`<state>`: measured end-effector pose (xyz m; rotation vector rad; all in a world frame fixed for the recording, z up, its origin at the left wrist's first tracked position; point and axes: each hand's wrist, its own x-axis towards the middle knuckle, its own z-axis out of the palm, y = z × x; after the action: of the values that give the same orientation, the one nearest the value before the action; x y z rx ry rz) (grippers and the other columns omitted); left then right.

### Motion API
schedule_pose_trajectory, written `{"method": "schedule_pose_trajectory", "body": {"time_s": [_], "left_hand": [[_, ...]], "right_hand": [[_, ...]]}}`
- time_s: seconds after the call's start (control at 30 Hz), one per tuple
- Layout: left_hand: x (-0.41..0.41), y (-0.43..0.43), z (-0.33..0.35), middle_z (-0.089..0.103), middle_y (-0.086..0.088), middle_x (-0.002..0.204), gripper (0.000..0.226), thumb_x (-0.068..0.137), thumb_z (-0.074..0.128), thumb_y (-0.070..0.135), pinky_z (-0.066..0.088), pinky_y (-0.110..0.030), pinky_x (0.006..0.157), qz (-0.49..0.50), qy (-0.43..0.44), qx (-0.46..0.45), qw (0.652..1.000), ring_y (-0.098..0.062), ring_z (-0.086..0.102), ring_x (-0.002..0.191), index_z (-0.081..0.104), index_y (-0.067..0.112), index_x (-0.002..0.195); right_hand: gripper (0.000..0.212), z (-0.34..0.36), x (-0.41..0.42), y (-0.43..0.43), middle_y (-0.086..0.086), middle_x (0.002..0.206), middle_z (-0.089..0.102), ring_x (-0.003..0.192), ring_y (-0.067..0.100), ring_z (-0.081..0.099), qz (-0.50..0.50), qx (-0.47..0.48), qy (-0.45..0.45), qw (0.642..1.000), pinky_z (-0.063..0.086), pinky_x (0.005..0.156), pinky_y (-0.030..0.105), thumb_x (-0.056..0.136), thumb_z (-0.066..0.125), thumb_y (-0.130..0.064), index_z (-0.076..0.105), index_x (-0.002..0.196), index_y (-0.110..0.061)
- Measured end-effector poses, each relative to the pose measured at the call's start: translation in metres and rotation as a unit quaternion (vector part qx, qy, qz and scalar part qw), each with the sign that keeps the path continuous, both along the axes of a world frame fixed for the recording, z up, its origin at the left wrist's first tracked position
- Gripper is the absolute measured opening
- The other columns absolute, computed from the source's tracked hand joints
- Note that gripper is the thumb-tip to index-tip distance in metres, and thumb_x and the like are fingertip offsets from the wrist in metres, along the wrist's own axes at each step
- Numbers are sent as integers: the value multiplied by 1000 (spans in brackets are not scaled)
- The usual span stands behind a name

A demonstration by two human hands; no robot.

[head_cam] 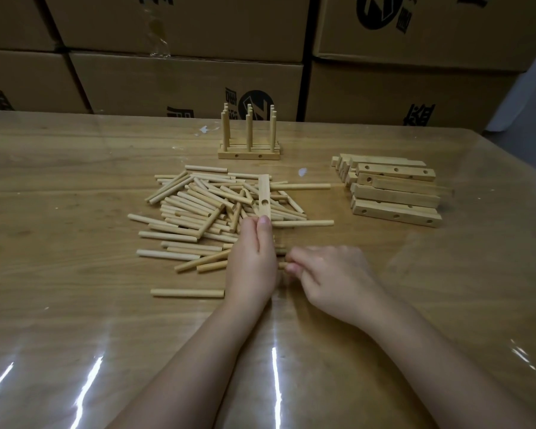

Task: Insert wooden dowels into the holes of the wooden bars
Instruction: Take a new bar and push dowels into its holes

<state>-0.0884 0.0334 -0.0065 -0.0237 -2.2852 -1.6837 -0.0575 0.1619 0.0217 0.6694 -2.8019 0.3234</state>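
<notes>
Left hand [254,258] clamped on bar, right hand [328,274] pinching a dowel end beside it.

I hold the bar [264,196] lengthwise over the dowel pile [217,218], hole up, likely so the dowel [283,265] goes in. Spare bars [393,193] stack right; finished rack [248,147] stands far on the bench [75,305]. Box [186,85] print behind is unreadable, only a round logo.

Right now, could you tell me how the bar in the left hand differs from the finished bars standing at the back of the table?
The held bar is gripped by the left hand above the dowel pile, pointing away; the finished bars lie flat on the table. The held bar's visible hole is empty; the finished bars carry upright dowels. Both are pale wood with drilled holes.
</notes>
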Motion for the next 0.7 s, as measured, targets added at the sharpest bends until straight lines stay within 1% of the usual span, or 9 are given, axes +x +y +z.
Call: {"method": "schedule_pose_trajectory", "body": {"time_s": [0.17,0.3,0.33,0.4,0.47,0.53,0.6,0.67,0.7], "left_hand": [[-2,0,0,45,6,59,30,100,32,36,35,-31,55,17,-1,-4,1000,2,46,52,43,26,75],[-5,-2,0,51,4,65,26,101,32,34,38,-29,60,30,9,47,998,-1,50,58,42,26,78],[-5,-3,1,51,6,68,24,101,33,33,37,-23,58,34,17,60,997,4,51,60,41,27,80],[-4,-3,4,51,10,69,19,101,36,30,36,-7,52,28,27,105,994,12,52,58,42,27,83],[-3,-4,7,54,8,63,13,100,41,31,42,-10,46,-6,9,194,981,5,56,53,42,26,87],[-4,-5,10,63,3,67,13,99,43,31,51,-23,44,-58,-31,294,954,-12,66,62,40,22,91],[-5,-8,14,73,-2,83,11,98,45,28,55,-26,48,-99,-52,361,926,-22,71,74,39,19,94],[-6,-10,16,72,-12,101,11,95,50,25,56,-25,56,-127,-56,408,902,-26,71,86,43,17,98],[-6,-11,16,71,-13,106,13,92,53,25,57,-25,60,-137,-59,429,891,-27,70,90,46,16,99]], "right_hand": [[21,-3,-3,-1,-8,100,64,90,21,59,6,-1,19,1000,26,62,29,96,35,-36,54,100,-27],[20,-5,-8,-3,-5,93,61,90,20,53,11,8,72,997,24,78,31,94,43,-29,61,96,-20],[22,-5,-8,-1,-3,94,59,92,20,51,-11,0,109,994,24,84,32,92,44,-30,63,98,-20],[31,-5,-9,0,2,109,50,105,21,44,-66,-40,183,980,24,95,36,87,47,-34,61,111,-22],[42,-4,-10,-1,5,120,39,113,19,38,-110,-141,212,961,25,100,33,85,52,-33,51,124,-21],[46,-2,-11,-3,2,120,37,110,12,40,-133,-310,157,928,33,97,19,86,59,-26,46,129,-19],[45,-2,-13,-6,-3,114,45,93,6,50,-133,-464,15,876,41,79,9,87,60,-26,42,129,-24],[38,-4,-13,-9,-3,103,56,77,1,58,-114,-565,-131,806,45,61,10,88,57,-29,44,124,-25],[34,-6,-14,-10,-4,100,59,73,-1,60,-102,-585,-167,787,46,58,12,88,57,-28,47,120,-24]]}}
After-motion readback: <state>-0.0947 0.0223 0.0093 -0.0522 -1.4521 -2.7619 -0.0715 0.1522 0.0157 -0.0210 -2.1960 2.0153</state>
